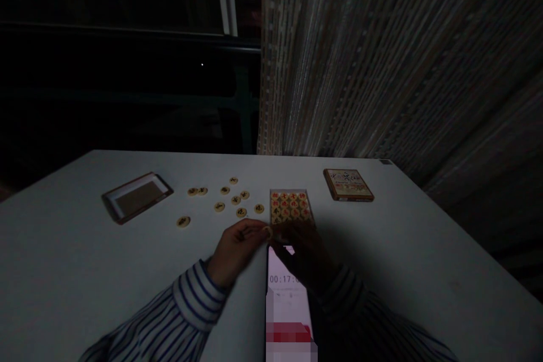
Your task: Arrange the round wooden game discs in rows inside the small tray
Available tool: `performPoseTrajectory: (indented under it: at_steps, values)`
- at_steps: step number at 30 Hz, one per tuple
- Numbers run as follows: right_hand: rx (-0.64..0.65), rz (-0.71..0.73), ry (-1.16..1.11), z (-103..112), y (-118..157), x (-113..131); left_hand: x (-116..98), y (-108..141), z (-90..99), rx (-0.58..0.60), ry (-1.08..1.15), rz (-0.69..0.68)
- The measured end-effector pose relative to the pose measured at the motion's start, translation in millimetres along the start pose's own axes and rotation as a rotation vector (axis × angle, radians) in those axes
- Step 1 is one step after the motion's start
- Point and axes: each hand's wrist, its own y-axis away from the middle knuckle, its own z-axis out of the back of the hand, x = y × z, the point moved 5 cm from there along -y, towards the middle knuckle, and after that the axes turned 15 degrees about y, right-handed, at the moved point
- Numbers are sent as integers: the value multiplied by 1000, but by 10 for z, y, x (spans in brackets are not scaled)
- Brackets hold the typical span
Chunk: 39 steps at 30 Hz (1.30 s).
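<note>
My left hand (237, 250) is closed in a pinch on a round xiangqi piece (267, 231), which shows only as a pale edge. Beside it, my right hand (309, 254) reaches over the near end of a shallow box (288, 190), its thumb and fingers apart; in the dark I cannot tell if its fingertips touch the piece. Rows of pieces with red characters (285, 203) lie face up in the box, with a few dark-marked ones nearer me. My right hand hides the box's near rows. Several loose pieces with dark characters (219, 207) are scattered left of the box.
A phone (288, 300) with a running timer lies below my hands. An open tray-like lid (138, 198) rests at the left, and a printed flat box (349, 185) at the right. The white table (403, 237) ends at a string curtain (322, 68) and dark window.
</note>
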Motion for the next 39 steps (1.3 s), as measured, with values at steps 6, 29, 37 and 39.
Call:
performPoseTrajectory:
  at_steps: [6, 29, 37, 39]
  values:
    - [-81, -13, 21, 58, -11, -26, -90, -26, -99, -6, -74, -37]
    - [73, -65, 85, -19, -150, -308, -203, -211, -126, -64, -157, -175]
    - [112, -63, 258, 9, -252, -526, -63, -312, 126, -154, -237, -191]
    - [152, -37, 279, 17, -305, -561, -20, -332, 137, -137, -296, -213]
